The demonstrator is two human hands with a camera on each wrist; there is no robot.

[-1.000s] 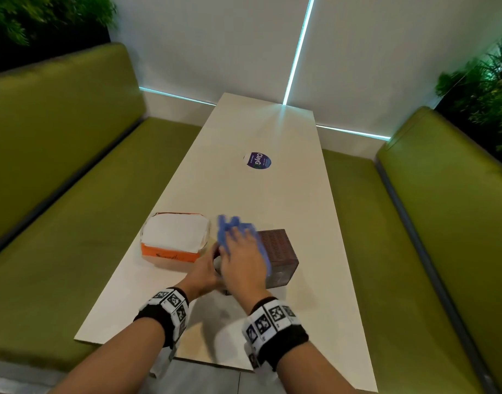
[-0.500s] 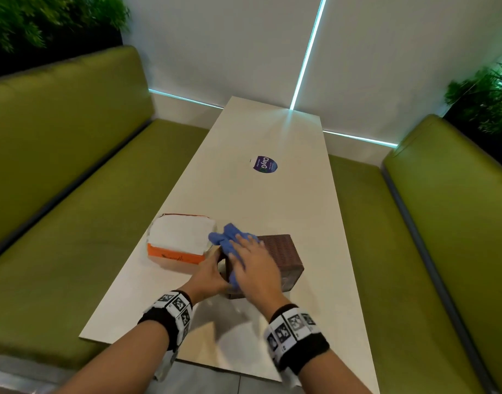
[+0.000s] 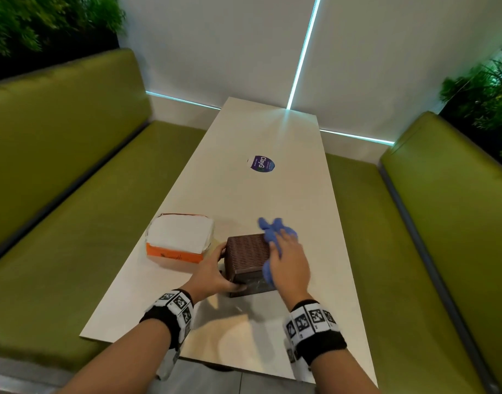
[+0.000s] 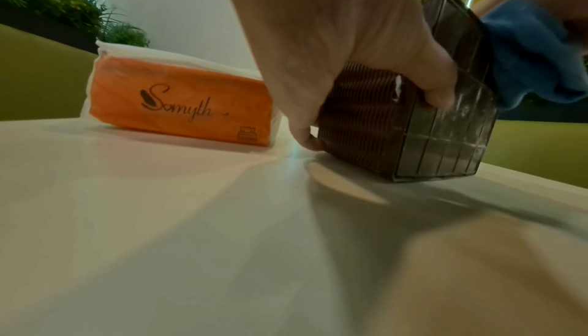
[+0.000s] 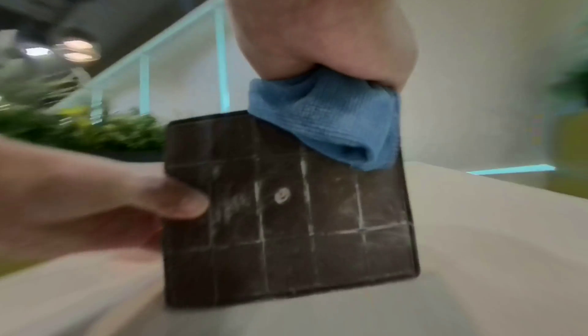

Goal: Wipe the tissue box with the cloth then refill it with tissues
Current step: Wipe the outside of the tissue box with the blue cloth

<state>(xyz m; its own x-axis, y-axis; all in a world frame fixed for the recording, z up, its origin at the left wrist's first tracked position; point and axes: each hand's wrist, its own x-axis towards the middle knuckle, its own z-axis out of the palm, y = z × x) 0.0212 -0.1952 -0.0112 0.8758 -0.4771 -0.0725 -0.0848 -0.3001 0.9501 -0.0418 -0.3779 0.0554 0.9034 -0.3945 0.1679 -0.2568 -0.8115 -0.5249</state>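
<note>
Left hand: wrapped round near-left corner of tissue box, thumb on the gridded near face, fingers on the ribbed left side; black wristband with square markers.

Right hand: fingers curled over a bunched blue cloth, pressing it against the box's right side and upper right edge; matching wristband.

Tissue box: dark brown, ribbed weave pattern, cube-shaped, tipped on its side with the smudged, gridded face turned toward the near table edge; standing on the table near its near end, about midway between left and right edges.

Cloth: partly clear of the hand at far end, folds hanging over box's upper right corner.

Tissue pack: orange wrapper marked "Somyth", white tissues showing on top; flat on table just left of the box, close to left edge, apart from it.

Table: long, cream top.

Round purple sticker: mid-table, farther off.

Green bench seats: along both long edges.
</note>
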